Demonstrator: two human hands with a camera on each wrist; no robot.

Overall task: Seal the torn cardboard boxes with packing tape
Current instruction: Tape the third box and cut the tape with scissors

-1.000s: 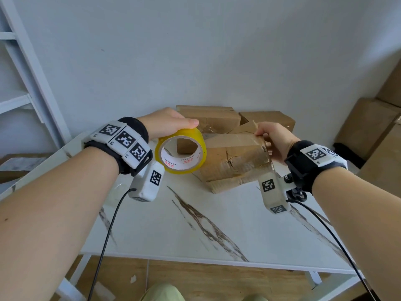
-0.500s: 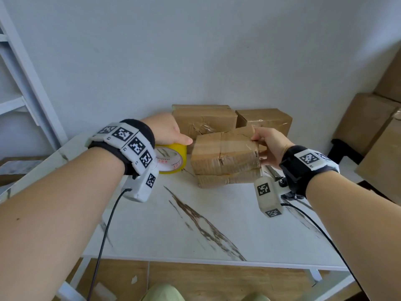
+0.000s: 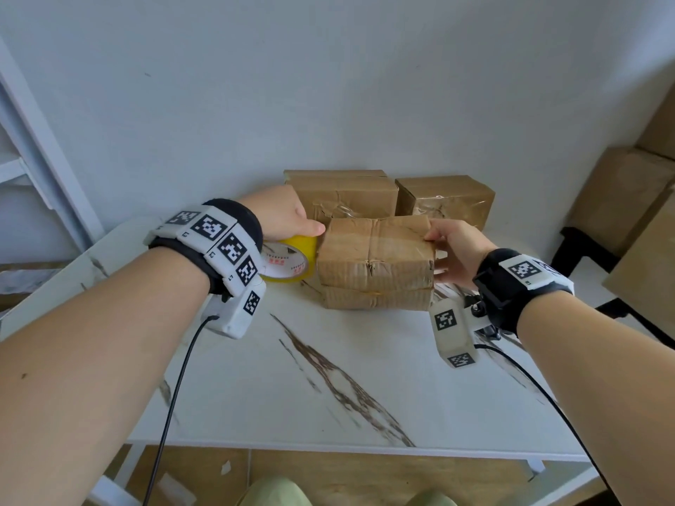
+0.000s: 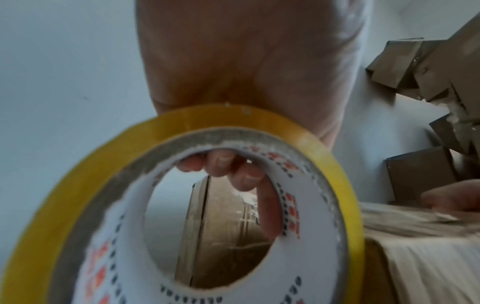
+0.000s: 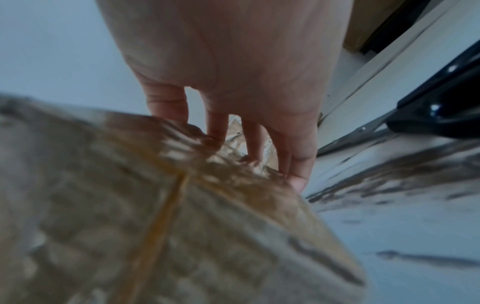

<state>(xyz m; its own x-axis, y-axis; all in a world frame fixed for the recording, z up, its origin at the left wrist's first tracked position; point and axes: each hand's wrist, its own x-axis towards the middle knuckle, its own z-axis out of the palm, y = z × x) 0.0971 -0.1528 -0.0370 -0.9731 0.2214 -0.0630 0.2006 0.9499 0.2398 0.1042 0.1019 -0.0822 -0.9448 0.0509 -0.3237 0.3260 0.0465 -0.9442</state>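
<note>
A worn cardboard box (image 3: 376, 262) wrapped in tape rests on the white marble table (image 3: 328, 378), with a split in its front face. My left hand (image 3: 281, 217) grips a yellow roll of packing tape (image 3: 288, 262) at the box's left end; the fingertips (image 4: 228, 166) curl through the roll's core (image 4: 213, 226). My right hand (image 3: 456, 246) holds the box's right end, thumb on the top edge and fingers (image 5: 293, 160) down the far side. The same box fills the lower left of the right wrist view (image 5: 155, 216).
Two more taped cardboard boxes (image 3: 343, 193) (image 3: 445, 197) stand against the wall behind. Larger cartons (image 3: 621, 199) are stacked at the right. A white ladder frame (image 3: 33, 169) stands at the left. A black object (image 5: 436, 111) lies on the table by my right hand.
The box came down from a tilted, raised pose and now sits flat on the table. My left hand lowered the tape roll to the box's left end.
</note>
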